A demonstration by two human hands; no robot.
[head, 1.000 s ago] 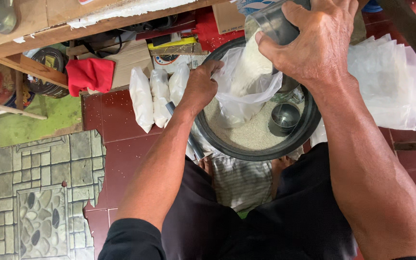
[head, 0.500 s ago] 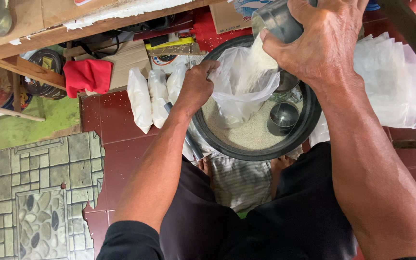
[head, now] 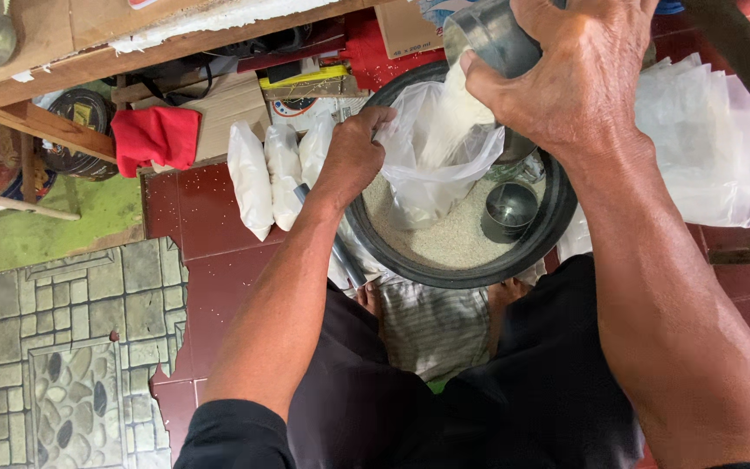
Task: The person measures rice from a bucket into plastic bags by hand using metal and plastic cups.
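Head view, looking down; right hand (head: 579, 74) wrapped around a metal can (head: 488, 35), fingers closed firmly on its wall, can tipped mouth-down so white rice (head: 449, 104) streams out of it; left hand (head: 353, 156) pinches the rim of a thin clear plastic bag (head: 431, 165), thumb and fingers together on the film, holding the mouth open under the stream; bag hangs inside a wide dark basin (head: 557, 217) with its bottom resting on the loose rice (head: 453, 243) heaped there; a second small metal cup (head: 509, 211) stands upright in the basin, just beside the bag. Handling, judged: bag film is soft, limp and slick, no stiffness of its own, likely to slump or fold shut if the rim is let go; weight grows as it fills, so the rim alone may stretch, better taken at the gathered neck with support under the base; can is rigid and smooth, safe gripped around the middle. Nearby: three filled white bags (head: 275, 174) lying side by side on the red tiled floor (head: 219, 269) left of the basin; stack of empty clear bags (head: 705, 148) on the right; red cloth (head: 156, 137) further left.
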